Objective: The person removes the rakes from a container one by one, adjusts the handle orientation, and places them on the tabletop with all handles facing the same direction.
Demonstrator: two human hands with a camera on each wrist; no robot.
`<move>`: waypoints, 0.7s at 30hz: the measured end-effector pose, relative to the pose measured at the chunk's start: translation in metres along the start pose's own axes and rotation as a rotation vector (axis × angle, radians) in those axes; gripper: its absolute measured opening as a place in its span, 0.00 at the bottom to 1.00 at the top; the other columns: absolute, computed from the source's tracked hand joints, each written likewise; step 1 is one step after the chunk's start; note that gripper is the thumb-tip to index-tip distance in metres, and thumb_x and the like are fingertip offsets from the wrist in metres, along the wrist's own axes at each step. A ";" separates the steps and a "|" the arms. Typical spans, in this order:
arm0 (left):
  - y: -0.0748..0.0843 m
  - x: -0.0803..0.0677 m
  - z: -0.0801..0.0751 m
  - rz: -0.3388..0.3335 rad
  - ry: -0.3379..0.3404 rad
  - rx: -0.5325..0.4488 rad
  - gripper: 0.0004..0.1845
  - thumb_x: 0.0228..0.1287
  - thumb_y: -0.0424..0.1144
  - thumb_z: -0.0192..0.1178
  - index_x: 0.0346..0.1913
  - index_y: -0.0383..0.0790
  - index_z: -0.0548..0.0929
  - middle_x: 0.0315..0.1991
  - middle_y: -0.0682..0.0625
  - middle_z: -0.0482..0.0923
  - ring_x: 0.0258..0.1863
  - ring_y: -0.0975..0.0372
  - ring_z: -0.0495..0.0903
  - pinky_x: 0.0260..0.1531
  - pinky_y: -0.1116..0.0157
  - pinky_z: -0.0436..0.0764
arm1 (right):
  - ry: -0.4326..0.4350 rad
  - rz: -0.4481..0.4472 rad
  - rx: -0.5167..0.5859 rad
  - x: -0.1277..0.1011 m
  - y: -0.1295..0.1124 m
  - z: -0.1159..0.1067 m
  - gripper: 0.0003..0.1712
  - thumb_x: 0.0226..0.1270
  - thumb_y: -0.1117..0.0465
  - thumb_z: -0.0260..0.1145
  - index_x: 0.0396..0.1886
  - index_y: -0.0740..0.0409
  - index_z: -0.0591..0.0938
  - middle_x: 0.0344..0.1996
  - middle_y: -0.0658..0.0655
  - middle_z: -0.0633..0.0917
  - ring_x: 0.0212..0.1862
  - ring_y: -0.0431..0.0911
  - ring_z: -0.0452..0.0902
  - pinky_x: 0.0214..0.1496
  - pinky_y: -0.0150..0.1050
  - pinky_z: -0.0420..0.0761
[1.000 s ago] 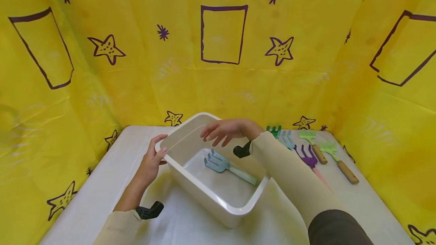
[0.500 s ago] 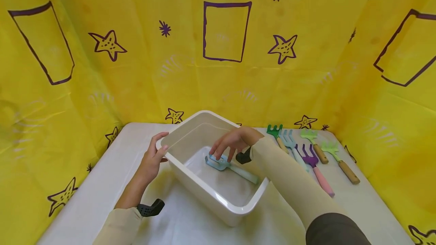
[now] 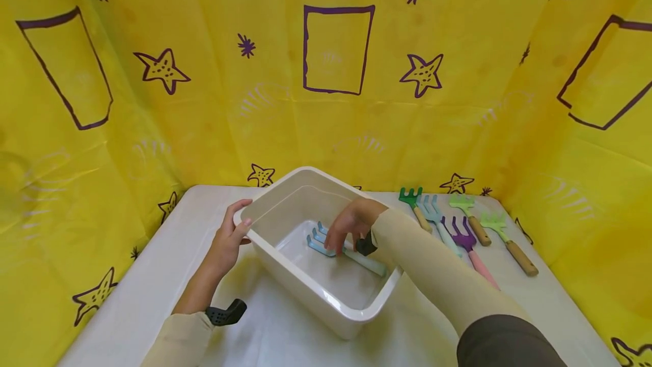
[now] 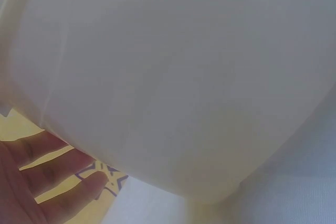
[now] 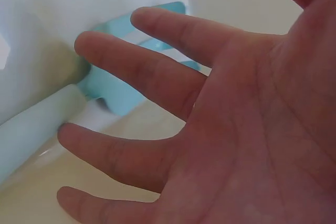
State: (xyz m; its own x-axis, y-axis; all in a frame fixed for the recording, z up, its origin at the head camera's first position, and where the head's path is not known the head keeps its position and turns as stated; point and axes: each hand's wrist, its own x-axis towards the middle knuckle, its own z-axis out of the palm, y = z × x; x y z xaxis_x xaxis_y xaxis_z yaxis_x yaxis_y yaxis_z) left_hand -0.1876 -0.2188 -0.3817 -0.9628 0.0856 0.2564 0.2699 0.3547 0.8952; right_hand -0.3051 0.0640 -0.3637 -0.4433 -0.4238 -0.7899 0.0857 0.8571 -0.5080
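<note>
A white plastic tub (image 3: pixel 300 271) stands slantwise on the table, one corner toward me. At its left corner my left hand (image 3: pixel 231 228) grips the rim, thumb on top; in the left wrist view its fingers (image 4: pixel 58 171) lie along the tub's outer wall. A garden hand rake (image 3: pixel 364 261) with light blue tines and a pale green handle lies on the tub floor. My right hand (image 3: pixel 351 222) reaches down into the tub over the rake's neck. In the right wrist view the right fingers (image 5: pixel 136 72) are spread and nearly straight, close over the rake's blue head.
Several more hand rakes lie at the right of the table: a dark green one (image 3: pixel 412 200), a light blue one (image 3: pixel 435 217), a purple one with a pink handle (image 3: pixel 476 256), and light green ones with wooden handles (image 3: pixel 519 256). Yellow patterned cloth (image 3: pixel 331 129) walls the table in.
My right hand has come down from above the tub to the rake inside it. My left hand keeps its grip on the rim, and the tub and rake stay in place.
</note>
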 end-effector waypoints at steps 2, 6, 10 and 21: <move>0.000 0.000 0.000 -0.003 0.000 0.006 0.25 0.76 0.39 0.42 0.71 0.38 0.56 0.62 0.30 0.66 0.52 0.36 0.73 0.49 0.40 0.75 | -0.019 0.036 -0.015 0.004 0.000 0.001 0.22 0.57 0.52 0.71 0.52 0.51 0.85 0.51 0.55 0.82 0.53 0.65 0.74 0.56 0.53 0.75; -0.001 0.000 0.000 -0.004 0.003 0.013 0.24 0.76 0.38 0.43 0.71 0.38 0.56 0.62 0.31 0.67 0.52 0.37 0.73 0.48 0.43 0.76 | -0.111 0.046 -0.046 0.012 -0.001 0.004 0.25 0.60 0.51 0.68 0.57 0.52 0.80 0.55 0.57 0.79 0.57 0.63 0.71 0.64 0.58 0.66; -0.002 0.001 0.000 0.006 0.002 0.002 0.25 0.76 0.38 0.43 0.71 0.37 0.56 0.62 0.31 0.66 0.52 0.37 0.73 0.48 0.41 0.75 | -0.216 -0.019 -0.058 0.017 -0.002 0.007 0.28 0.64 0.55 0.63 0.65 0.51 0.73 0.59 0.56 0.76 0.61 0.61 0.68 0.69 0.58 0.57; -0.043 0.010 0.000 0.015 0.019 0.007 0.25 0.76 0.46 0.45 0.71 0.49 0.56 0.64 0.39 0.67 0.53 0.41 0.74 0.46 0.50 0.78 | -0.253 -0.024 -0.034 0.024 -0.005 0.019 0.24 0.60 0.59 0.67 0.58 0.49 0.80 0.54 0.55 0.78 0.54 0.59 0.76 0.66 0.52 0.68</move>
State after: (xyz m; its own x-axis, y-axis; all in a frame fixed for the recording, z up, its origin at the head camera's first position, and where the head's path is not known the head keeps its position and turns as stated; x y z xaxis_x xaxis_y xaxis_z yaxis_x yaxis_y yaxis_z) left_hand -0.2087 -0.2329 -0.4181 -0.9583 0.0734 0.2762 0.2837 0.3597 0.8889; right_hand -0.2996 0.0439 -0.3868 -0.2073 -0.5002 -0.8407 0.0456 0.8535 -0.5191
